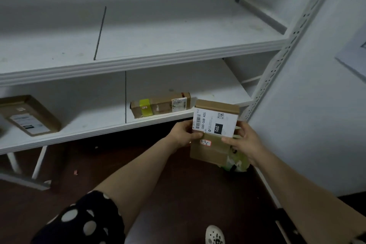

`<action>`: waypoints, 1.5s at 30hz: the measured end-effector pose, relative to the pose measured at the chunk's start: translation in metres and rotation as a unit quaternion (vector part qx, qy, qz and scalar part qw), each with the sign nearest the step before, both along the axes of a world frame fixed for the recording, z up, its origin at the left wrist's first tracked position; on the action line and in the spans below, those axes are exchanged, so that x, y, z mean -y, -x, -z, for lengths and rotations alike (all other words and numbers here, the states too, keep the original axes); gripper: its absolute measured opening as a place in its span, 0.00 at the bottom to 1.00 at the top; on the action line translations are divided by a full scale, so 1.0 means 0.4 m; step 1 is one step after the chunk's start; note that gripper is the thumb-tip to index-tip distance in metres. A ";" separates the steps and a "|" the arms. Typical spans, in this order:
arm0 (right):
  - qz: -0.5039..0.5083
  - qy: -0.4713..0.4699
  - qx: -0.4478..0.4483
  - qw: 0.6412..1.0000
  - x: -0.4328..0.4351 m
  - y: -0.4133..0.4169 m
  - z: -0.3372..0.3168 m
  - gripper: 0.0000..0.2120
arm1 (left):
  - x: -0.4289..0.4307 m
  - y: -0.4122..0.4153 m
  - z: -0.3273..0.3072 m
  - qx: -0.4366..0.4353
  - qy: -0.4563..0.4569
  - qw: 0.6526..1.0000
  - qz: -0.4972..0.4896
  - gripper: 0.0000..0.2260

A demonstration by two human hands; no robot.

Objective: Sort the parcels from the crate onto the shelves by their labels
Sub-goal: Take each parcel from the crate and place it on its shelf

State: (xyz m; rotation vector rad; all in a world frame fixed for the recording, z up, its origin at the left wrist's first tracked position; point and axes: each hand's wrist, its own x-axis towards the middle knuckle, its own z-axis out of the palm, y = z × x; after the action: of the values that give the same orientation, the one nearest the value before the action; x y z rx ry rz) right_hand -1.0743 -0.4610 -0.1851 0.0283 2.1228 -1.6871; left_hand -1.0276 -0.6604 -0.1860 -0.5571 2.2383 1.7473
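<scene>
Before a white metal shelving unit (138,61), a person's left hand (183,133) and right hand (244,141) pinch the two side edges of a flat brown cardboard parcel (213,150), held upright in the air just off the lower shelf (83,123). Its glossy white label (214,123) reads 060-068-A05. A long taped carton (160,105) and a flat cardboard mailer (29,115) lie on that shelf, well apart.

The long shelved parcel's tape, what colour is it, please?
Yellow-green tape; head view shows it best.
</scene>
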 end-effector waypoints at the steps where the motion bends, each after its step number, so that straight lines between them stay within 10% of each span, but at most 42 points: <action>1: -0.001 -0.001 0.000 1.000 -0.008 0.039 0.009 0.32 | -0.010 0.025 0.010 0.002 0.013 1.000 -0.002 0.24; 19: 0.020 -0.013 -0.081 0.996 0.136 0.505 0.195 0.31 | 0.162 0.323 0.224 0.052 0.455 0.889 0.012 0.26; 45: -0.080 0.049 0.006 0.996 0.238 0.742 0.325 0.33 | 0.286 0.481 0.356 0.023 0.576 0.815 0.061 0.26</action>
State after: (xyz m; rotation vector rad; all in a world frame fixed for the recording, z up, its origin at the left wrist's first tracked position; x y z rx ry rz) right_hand -1.3712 -0.5564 -0.3152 -0.1574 1.9752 -1.6879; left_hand -1.2201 -0.7747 -0.3285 -0.5923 2.9922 0.1035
